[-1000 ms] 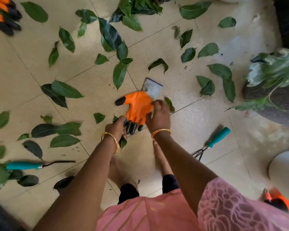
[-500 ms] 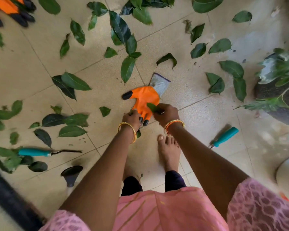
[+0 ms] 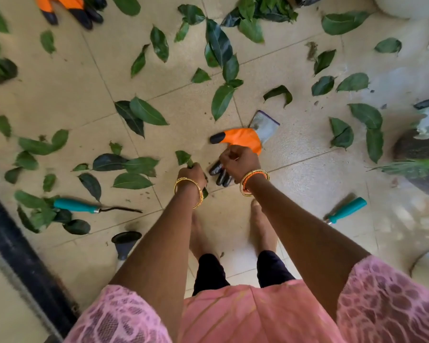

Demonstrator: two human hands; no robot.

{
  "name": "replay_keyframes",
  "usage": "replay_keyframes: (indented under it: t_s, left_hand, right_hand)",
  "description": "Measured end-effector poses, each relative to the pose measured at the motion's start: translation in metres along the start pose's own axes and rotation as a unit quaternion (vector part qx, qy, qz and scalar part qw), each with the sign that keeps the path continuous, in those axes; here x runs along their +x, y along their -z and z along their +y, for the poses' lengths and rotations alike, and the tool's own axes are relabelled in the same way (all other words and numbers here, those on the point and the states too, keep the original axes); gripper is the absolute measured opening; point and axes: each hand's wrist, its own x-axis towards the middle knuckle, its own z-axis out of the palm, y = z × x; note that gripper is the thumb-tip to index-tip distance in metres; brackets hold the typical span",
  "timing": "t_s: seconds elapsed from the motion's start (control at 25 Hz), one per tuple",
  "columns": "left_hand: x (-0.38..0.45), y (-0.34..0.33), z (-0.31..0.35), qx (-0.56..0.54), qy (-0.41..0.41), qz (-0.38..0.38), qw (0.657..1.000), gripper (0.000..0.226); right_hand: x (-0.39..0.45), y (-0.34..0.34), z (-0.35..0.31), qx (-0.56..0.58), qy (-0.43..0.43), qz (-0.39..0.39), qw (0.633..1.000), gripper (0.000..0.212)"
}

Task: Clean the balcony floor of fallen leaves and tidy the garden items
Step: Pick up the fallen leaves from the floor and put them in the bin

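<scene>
Glove (image 3: 243, 139) under right hand (image 3: 238, 163); left hand (image 3: 192, 175) grips leaf (image 3: 183, 157).

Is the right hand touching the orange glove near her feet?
Touching. The head view shows the right hand curled over the orange glove, gripping its lower edge above the black fingertips.

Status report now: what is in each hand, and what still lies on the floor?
Left hand grips leaves. Right hand closed over orange glove, grip unclear. Many leaves on floor; teal-handled tool and second orange glove not collected.
</scene>
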Motion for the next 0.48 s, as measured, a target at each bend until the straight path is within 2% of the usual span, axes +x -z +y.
replay_keyframes:
  t_s: [0.04,0.12,0.2,0.28,0.32,0.4,0.48]
  left_hand:
    - [0.009,0.012,-0.004,-0.01,0.013,0.02,1.0,0.042]
    - [0.027,0.034,-0.01,-0.056,0.04,0.033,0.997,0.04]
    - [0.045,0.049,-0.016,-0.174,0.067,-0.009,0.982,0.024]
    - [0.062,0.063,-0.029,-0.265,0.09,-0.028,0.96,0.008]
    - [0.069,0.067,-0.036,-0.269,0.097,-0.023,0.958,0.006]
    - [0.079,0.073,-0.049,-0.23,0.112,-0.014,0.967,0.019]
    - [0.079,0.077,-0.053,-0.206,0.115,-0.004,0.972,0.031]
  right_hand:
    - [0.012,-0.012,0.0,-0.046,0.019,0.006,0.999,0.011]
    - [0.039,-0.038,0.0,-0.167,0.082,-0.056,0.981,0.024]
    - [0.061,-0.066,-0.003,-0.259,0.157,-0.124,0.945,0.045]
    - [0.072,-0.094,-0.008,-0.319,0.208,-0.131,0.915,0.057]
    - [0.072,-0.103,-0.009,-0.347,0.223,-0.115,0.904,0.058]
    - [0.069,-0.116,-0.007,-0.365,0.25,-0.066,0.894,0.051]
    - [0.067,-0.124,-0.003,-0.35,0.265,-0.051,0.897,0.037]
